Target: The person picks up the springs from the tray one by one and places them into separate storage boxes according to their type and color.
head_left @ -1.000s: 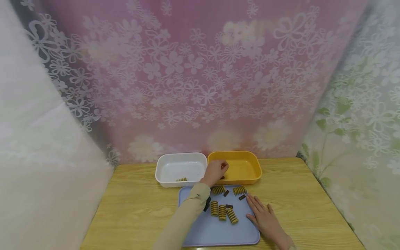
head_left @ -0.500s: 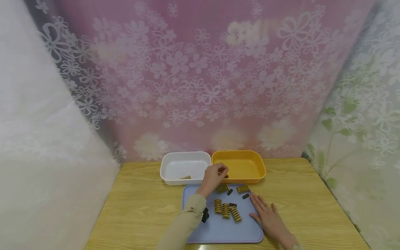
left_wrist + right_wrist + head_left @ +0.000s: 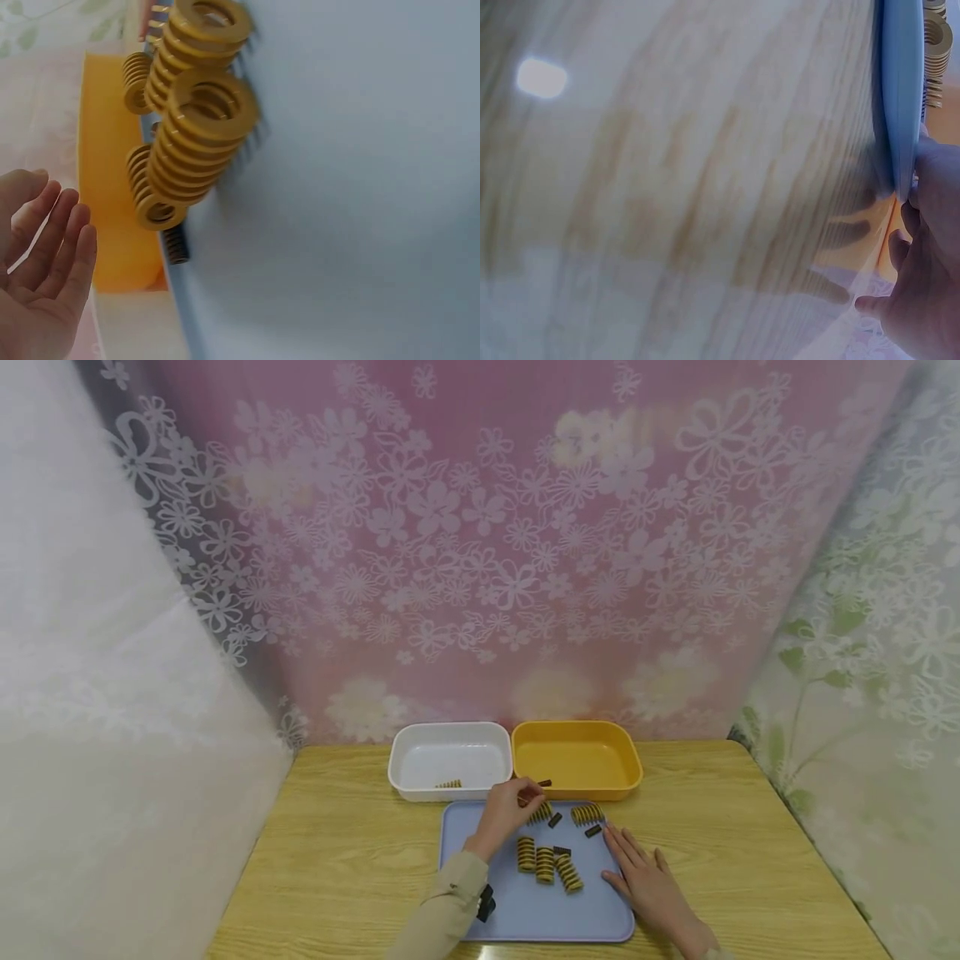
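Note:
My left hand [image 3: 506,814] hovers over the far left part of the blue tray [image 3: 525,922], beside a yellow coil spring [image 3: 540,812]. Its fingers are loosely bent, and the left wrist view shows nothing held in that hand [image 3: 45,262]. More yellow springs lie on the tray, three of them grouped mid-tray [image 3: 545,865], another [image 3: 587,814] at the far right. Small dark springs [image 3: 593,831] are scattered between them, one [image 3: 175,244] near the tray edge. My right hand [image 3: 648,885] rests flat with fingers extended on the tray's right rim.
Behind the tray stand a white bin [image 3: 450,796] with a yellow spring inside and a yellow bin [image 3: 577,794] with a small dark spring [image 3: 545,783] in it. The wooden table [image 3: 337,860] extends on both sides; a floral curtain [image 3: 487,568] hangs behind.
My left hand has come back from above the yellow bin to the tray's far edge. A dark spring now shows in the yellow bin. My right hand stays on the rim.

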`<control>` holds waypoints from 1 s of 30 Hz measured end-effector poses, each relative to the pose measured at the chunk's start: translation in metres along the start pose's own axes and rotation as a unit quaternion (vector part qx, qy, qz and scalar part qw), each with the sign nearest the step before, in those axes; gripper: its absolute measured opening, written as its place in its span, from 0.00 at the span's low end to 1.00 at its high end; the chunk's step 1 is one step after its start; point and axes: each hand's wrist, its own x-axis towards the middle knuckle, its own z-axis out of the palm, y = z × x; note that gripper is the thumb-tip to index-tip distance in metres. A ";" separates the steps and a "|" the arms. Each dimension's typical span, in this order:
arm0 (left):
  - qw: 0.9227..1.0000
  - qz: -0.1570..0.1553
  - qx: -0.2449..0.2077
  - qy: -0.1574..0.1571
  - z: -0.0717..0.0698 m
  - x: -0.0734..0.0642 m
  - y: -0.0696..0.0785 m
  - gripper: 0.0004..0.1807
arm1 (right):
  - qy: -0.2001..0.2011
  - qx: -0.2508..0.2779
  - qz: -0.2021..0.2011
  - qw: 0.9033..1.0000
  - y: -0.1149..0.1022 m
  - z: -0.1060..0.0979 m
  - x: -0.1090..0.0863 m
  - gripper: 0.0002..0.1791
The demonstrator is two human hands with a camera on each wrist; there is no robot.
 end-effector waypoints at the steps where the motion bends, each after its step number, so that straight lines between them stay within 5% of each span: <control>1: 1.000 0.001 0.001 -0.004 0.002 -0.001 -0.002 0.03 | -0.007 -0.001 0.004 1.000 0.000 -0.001 0.000 0.37; 12: 0.998 0.002 0.032 -0.050 0.014 -0.008 -0.011 0.09 | -0.023 0.001 0.012 1.000 0.002 -0.004 0.001 0.37; 24: 0.997 -0.044 0.013 -0.064 0.019 -0.003 -0.015 0.13 | -0.019 0.004 0.015 1.000 0.005 0.003 0.000 0.37; 30: 0.995 -0.076 -0.013 -0.065 0.022 -0.003 -0.017 0.14 | 0.017 0.003 -0.008 1.000 0.006 0.008 0.000 0.36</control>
